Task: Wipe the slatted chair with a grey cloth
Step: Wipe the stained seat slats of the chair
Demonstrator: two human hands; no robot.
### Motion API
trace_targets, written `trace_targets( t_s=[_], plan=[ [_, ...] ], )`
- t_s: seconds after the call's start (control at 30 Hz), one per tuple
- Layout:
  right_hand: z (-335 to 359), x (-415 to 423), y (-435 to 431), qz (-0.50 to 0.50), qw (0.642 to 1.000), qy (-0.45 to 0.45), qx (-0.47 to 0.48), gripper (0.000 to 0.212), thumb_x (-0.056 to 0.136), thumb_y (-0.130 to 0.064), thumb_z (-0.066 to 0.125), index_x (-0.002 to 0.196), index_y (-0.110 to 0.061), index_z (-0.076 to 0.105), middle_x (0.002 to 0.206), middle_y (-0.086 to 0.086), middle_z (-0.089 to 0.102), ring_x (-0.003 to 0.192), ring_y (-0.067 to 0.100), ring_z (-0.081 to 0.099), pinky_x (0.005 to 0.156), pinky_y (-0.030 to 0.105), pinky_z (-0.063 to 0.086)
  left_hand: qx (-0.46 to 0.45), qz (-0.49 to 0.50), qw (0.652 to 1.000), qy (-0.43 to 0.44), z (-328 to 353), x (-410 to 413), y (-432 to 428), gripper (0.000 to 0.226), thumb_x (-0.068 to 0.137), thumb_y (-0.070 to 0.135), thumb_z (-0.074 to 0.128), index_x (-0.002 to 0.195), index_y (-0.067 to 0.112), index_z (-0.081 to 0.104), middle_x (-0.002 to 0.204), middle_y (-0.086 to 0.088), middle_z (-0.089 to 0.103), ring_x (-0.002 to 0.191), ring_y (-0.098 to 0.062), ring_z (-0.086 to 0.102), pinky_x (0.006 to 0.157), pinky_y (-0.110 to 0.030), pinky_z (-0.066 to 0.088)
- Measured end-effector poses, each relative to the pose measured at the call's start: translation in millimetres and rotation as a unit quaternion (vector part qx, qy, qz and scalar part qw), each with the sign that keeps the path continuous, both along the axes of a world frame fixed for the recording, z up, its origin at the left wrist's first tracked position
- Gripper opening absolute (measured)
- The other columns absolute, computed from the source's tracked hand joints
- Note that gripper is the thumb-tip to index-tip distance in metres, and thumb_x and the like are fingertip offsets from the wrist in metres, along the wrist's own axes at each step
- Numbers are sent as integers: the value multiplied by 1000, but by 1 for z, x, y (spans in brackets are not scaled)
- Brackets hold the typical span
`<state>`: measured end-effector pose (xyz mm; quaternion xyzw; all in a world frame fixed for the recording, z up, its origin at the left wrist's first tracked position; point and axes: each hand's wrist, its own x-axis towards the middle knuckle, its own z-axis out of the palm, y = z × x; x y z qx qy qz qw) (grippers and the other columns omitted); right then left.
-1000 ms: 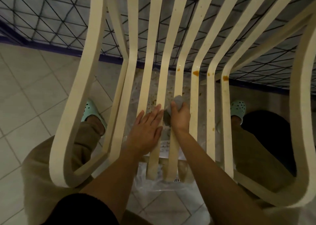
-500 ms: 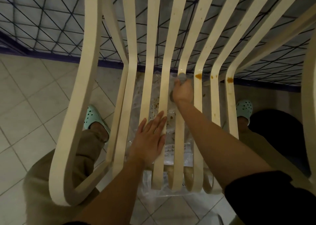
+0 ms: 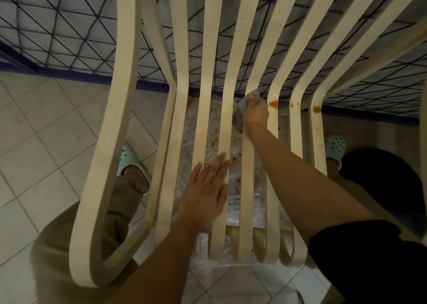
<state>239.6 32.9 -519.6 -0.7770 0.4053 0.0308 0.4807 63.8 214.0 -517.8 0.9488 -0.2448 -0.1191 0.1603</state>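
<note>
Item inspected: cream-coloured slatted chair (image 3: 209, 84), viewed from above, standing on a pale tiled floor (image 3: 34, 130) over a clear plastic sheet (image 3: 209, 128) spotted with brown residue.

Right hand (image 3: 255, 115): fingers curled tight around a bunched grey cloth (image 3: 247, 103), which it presses against a middle slat at the bend where seat meets back. The cloth is in contact with that slat only, just beside the nearest stain.

Left hand (image 3: 208, 188): flat, fingers straight and close together, resting palm down across two seat slats nearer the front edge. It holds nothing and appears to steady the chair.

Condition of surfaces: the seat slats to the left of the cloth show no obvious marks, though the light is dim and fine soiling cannot be ruled out. Outstanding defects: an orange-brown stain (image 3: 273, 103) at the bend of the next slat to the right, a smaller one (image 3: 291, 105) on the slat after it, and a third (image 3: 316, 109) on the following slat, with faint streaks running down the seat below it. Small brown specks (image 3: 279, 11) also show higher on the back slats.

Assessment: the work is judged part done, perhaps about halfway across the seat. The three stained bends, the specked back slats and the far right side are left, and the curved side frames (image 3: 126, 95) cannot be judged either way.
</note>
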Motion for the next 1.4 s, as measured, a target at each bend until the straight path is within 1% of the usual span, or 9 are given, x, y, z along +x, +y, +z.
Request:
trace_targets(
  t_s=[0.3,0.57,0.87,1.0,1.1,1.17,1.2,1.27,1.4],
  plan=[
    [6,-32,7,71,997,32,-21,40,105,-36,38,122,-3,53,114,16,62,105,30,60,76,28,39,21,-1,1000,11,-1,3,3,58,103,41,23,156,21,12,164,7,-4,141,-8,32,121,-40,9],
    [18,-119,26,98,995,12,-16,21,105,-30,40,102,-10,46,77,-5,45,64,9,43,68,28,35,9,1,1000,4,-2,2,1,57,103,43,21,155,21,19,164,7,4,137,-8,36,121,-40,12],
    [35,-228,48,101,993,59,28,23,106,-27,37,95,-8,42,79,14,46,61,20,43,50,25,28,24,12,1000,-11,2,0,-2,56,102,41,18,155,21,23,164,7,7,136,-10,40,119,-39,14],
    [52,-259,38,158,982,90,43,18,106,-17,36,113,-7,49,70,2,47,55,10,42,43,13,33,20,8,1000,-16,3,1,-2,56,102,41,19,154,20,25,163,7,9,136,-10,40,119,-39,13],
    [69,-267,35,186,981,58,23,29,105,-11,37,131,-5,51,86,2,60,65,10,50,52,5,37,15,6,1000,-22,3,0,-2,55,103,41,21,153,20,27,163,5,12,135,-11,41,119,-39,14],
    [76,-266,37,189,982,13,-5,36,106,-14,37,140,-8,46,119,2,60,98,12,58,79,1,42,10,4,1000,-20,3,-1,-2,55,103,41,22,153,20,27,163,5,13,135,-12,41,119,-38,13],
    [76,-265,38,200,979,-10,-25,40,106,-16,37,145,-8,41,134,3,55,117,15,55,98,13,43,8,5,1000,-21,3,0,-2,55,103,41,22,153,20,27,163,5,14,135,-12,41,119,-38,12],
    [71,-260,42,240,968,-34,-57,49,106,-22,38,153,-11,29,154,3,37,141,17,36,118,31,30,7,7,1000,-21,2,1,-2,55,103,41,24,153,20,26,163,4,14,136,-11,40,118,-38,11],
    [51,-255,53,291,955,-11,-61,63,106,-39,33,157,-17,2,164,-3,1,151,13,-3,123,36,18,32,-14,999,-12,-5,1,0,66,98,38,41,156,22,13,164,5,2,146,-9,21,120,-37,3]
  ],
)
